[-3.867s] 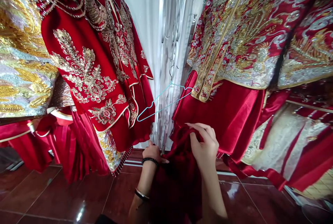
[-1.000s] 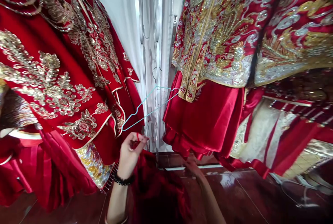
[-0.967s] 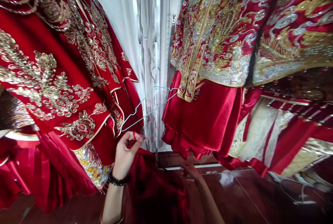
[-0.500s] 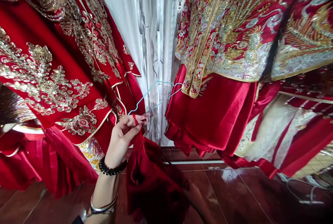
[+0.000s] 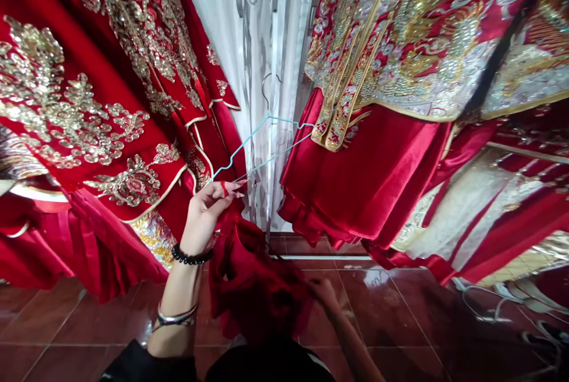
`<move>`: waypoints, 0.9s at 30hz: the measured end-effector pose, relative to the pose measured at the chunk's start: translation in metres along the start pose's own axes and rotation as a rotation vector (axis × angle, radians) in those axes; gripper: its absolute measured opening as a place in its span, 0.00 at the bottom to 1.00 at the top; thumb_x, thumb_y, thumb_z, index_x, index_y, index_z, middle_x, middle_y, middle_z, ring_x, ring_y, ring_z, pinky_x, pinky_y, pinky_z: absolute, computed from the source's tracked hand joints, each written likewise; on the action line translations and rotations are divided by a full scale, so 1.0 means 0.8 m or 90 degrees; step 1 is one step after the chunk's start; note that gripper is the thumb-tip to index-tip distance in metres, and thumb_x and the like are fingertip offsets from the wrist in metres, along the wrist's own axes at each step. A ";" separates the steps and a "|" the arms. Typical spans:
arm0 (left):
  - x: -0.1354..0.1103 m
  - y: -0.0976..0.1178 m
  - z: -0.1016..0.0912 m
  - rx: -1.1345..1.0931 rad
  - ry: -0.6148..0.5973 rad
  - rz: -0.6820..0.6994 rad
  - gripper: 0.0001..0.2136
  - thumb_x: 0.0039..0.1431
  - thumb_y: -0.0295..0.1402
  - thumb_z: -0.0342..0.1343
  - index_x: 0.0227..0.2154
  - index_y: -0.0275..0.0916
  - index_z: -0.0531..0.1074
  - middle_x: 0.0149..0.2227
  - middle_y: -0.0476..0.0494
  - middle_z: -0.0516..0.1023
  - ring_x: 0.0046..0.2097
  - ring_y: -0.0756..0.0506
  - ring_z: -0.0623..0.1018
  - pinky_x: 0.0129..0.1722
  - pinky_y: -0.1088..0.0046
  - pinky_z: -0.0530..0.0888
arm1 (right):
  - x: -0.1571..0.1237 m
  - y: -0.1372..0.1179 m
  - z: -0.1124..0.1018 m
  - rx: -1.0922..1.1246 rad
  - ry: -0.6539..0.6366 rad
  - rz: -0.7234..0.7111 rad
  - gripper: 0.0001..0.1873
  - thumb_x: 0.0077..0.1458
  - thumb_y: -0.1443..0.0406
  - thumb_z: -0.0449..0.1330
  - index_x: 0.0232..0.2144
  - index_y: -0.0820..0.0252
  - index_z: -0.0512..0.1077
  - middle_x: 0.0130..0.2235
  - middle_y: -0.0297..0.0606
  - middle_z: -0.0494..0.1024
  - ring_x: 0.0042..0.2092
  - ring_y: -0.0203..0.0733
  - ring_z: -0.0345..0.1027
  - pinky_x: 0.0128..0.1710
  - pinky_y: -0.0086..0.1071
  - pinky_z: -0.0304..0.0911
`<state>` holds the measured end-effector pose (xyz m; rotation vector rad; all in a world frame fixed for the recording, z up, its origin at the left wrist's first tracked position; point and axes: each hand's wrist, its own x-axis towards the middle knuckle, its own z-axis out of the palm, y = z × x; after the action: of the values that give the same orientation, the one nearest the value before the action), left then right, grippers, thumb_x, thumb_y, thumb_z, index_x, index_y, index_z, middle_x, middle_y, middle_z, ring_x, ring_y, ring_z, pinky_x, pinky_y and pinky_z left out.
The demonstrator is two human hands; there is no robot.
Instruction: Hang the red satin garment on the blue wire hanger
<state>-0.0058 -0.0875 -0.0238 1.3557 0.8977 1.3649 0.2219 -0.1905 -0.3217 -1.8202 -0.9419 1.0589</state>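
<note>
My left hand [image 5: 213, 201], with a beaded bracelet at its wrist, is closed on the left end of a light-blue wire hanger [image 5: 240, 145]. A red strap shows across its fingers. From this hand hangs a dark red garment [image 5: 262, 284], bunched and folded; its exact kind is hard to make out. My right hand [image 5: 323, 294] is dim and slightly blurred at the garment's right side, its fingers closed on the cloth. The hanger's metal hook [image 5: 267, 89] points up and holds on to nothing that I can see.
Red outfits with silver beading [image 5: 128, 186] hang at the left. To the right hang a gold-embroidered jacket [image 5: 413, 56] and a red satin skirt [image 5: 364, 186]. White curtains [image 5: 213, 32] stand behind. Below are glossy brown floor tiles [image 5: 373, 311], with wire hangers [image 5: 484, 311] low at the right.
My right hand has come into clear sight at the garment's right side, and the garment is spread out more. The view has tipped downward slightly; my left hand keeps its hold.
</note>
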 end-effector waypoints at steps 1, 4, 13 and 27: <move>0.000 -0.002 -0.002 -0.002 0.003 0.002 0.06 0.41 0.27 0.57 0.27 0.34 0.71 0.33 0.44 0.76 0.38 0.44 0.75 0.46 0.62 0.69 | 0.004 -0.003 -0.009 -0.006 0.015 0.003 0.10 0.35 0.57 0.57 0.15 0.57 0.68 0.16 0.33 0.71 0.24 0.45 0.69 0.23 0.34 0.62; -0.001 -0.006 -0.007 -0.008 0.024 0.007 0.05 0.41 0.26 0.56 0.25 0.33 0.70 0.34 0.43 0.76 0.38 0.44 0.75 0.47 0.61 0.68 | 0.013 -0.014 -0.031 -0.027 0.063 0.005 0.10 0.36 0.56 0.57 0.18 0.55 0.69 0.18 0.33 0.72 0.27 0.45 0.70 0.26 0.35 0.63; -0.005 -0.010 -0.023 -0.017 -0.020 0.039 0.08 0.42 0.23 0.51 0.28 0.34 0.72 0.29 0.45 0.77 0.45 0.42 0.74 0.53 0.61 0.63 | 0.012 -0.123 -0.028 0.438 0.008 -0.113 0.17 0.37 0.61 0.62 0.33 0.59 0.70 0.21 0.32 0.73 0.27 0.39 0.69 0.35 0.37 0.65; -0.024 -0.052 -0.075 -0.002 0.097 0.089 0.08 0.47 0.33 0.57 0.31 0.36 0.74 0.40 0.38 0.77 0.46 0.39 0.74 0.47 0.61 0.71 | 0.004 -0.305 -0.054 0.395 0.113 -0.418 0.43 0.41 0.61 0.65 0.58 0.56 0.52 0.41 0.39 0.77 0.47 0.47 0.68 0.47 0.44 0.65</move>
<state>-0.0612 -0.0877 -0.0753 1.3461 0.9145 1.5930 0.2142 -0.1037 -0.0893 -0.9688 -0.8817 0.6521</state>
